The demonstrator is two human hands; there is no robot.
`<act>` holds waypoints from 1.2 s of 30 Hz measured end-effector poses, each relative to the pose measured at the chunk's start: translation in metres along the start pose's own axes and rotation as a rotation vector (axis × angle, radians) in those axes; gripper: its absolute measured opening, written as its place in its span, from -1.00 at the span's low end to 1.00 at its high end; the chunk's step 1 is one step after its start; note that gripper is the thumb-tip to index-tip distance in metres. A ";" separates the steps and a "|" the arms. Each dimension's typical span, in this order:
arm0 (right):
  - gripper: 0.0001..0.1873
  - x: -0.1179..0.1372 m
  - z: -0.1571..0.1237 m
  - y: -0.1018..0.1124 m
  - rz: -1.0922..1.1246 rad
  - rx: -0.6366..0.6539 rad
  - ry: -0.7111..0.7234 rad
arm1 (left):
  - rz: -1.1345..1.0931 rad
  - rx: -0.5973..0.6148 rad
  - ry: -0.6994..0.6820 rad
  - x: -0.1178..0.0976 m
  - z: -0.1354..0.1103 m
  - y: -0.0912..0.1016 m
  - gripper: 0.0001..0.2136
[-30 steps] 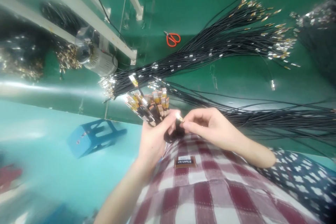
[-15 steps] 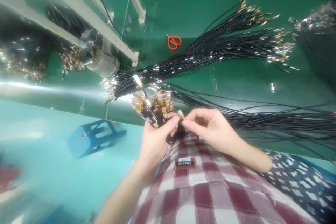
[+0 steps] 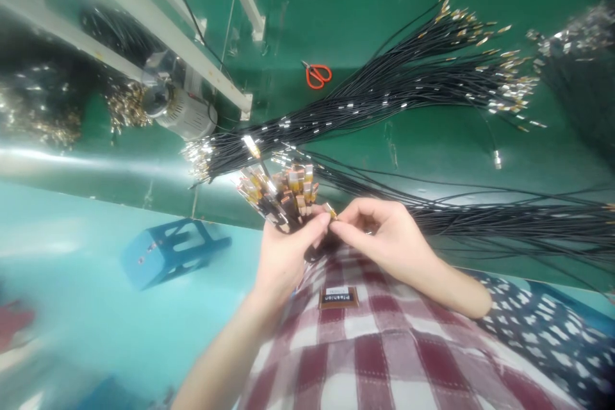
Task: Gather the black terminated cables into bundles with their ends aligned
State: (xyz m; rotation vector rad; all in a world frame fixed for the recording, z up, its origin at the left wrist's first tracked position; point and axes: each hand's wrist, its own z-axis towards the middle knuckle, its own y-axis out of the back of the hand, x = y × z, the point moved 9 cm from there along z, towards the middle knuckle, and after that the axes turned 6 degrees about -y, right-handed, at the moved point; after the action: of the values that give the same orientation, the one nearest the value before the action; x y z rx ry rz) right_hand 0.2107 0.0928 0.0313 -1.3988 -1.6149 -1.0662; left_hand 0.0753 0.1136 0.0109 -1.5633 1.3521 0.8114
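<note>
My left hand (image 3: 286, 250) is closed round a bunch of black cables whose metal-and-yellow connector ends (image 3: 295, 189) fan out above the fist. Close beside it, my right hand (image 3: 379, 227) pinches a single cable end (image 3: 330, 210) with a yellow and silver tip between thumb and forefinger. The left thumb lies right by that tip. Both hands are held in front of a red and white checked apron (image 3: 375, 346). The lower lengths of the held cables are mostly hidden by the hands and apron.
A long bundle of black cables (image 3: 365, 99) crosses the green tabletop (image 3: 365, 6), with another bundle (image 3: 519, 227) at right. Red-handled scissors (image 3: 317, 75) lie behind. A grey motor (image 3: 185, 109) sits by white frame legs (image 3: 192, 45). A blue stool (image 3: 168, 253) stands on the floor.
My right hand has shifted slightly left, bringing its pinch nearer the left thumb. The pinched tip has tilted a little; the left hand keeps its hold on the bunch.
</note>
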 end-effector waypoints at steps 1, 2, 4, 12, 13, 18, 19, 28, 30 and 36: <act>-0.84 0.000 0.000 0.000 -0.002 -0.001 0.001 | -0.001 -0.007 -0.001 0.000 0.000 0.001 -0.88; -0.84 0.000 0.000 0.000 -0.003 -0.001 0.002 | -0.002 -0.012 -0.002 0.001 0.000 0.001 -0.89; -0.84 0.000 0.000 -0.001 0.004 0.002 -0.002 | 0.001 -0.018 -0.012 0.001 0.000 0.001 -0.90; -0.80 -0.011 0.004 -0.017 0.320 0.290 -0.110 | 0.000 0.020 -0.015 -0.001 0.002 -0.001 -0.93; -0.80 -0.013 0.005 -0.021 0.369 0.345 -0.125 | -0.003 0.029 -0.002 -0.001 0.003 -0.002 -0.92; -0.78 -0.024 0.005 -0.034 0.537 0.564 -0.204 | -0.009 0.054 0.068 0.002 0.004 -0.006 -0.89; -0.77 -0.024 0.005 -0.035 0.545 0.596 -0.213 | -0.011 0.055 0.072 0.002 0.005 -0.006 -0.89; -0.78 -0.029 -0.010 -0.042 0.346 0.866 -0.256 | -0.073 0.104 0.042 0.000 0.012 -0.001 -0.91; -0.77 -0.035 0.009 -0.021 0.343 0.599 -0.230 | -0.084 0.080 0.059 0.001 0.011 -0.001 -0.92; -0.73 -0.021 0.031 0.027 0.334 0.043 -0.013 | -0.107 0.071 0.048 -0.002 0.014 -0.007 -0.94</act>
State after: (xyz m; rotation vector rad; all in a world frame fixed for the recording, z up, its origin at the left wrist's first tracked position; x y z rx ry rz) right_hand 0.2398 0.1154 0.0035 -1.5805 -1.3432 -0.8234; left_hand 0.0824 0.1276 0.0087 -1.5942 1.3055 0.6576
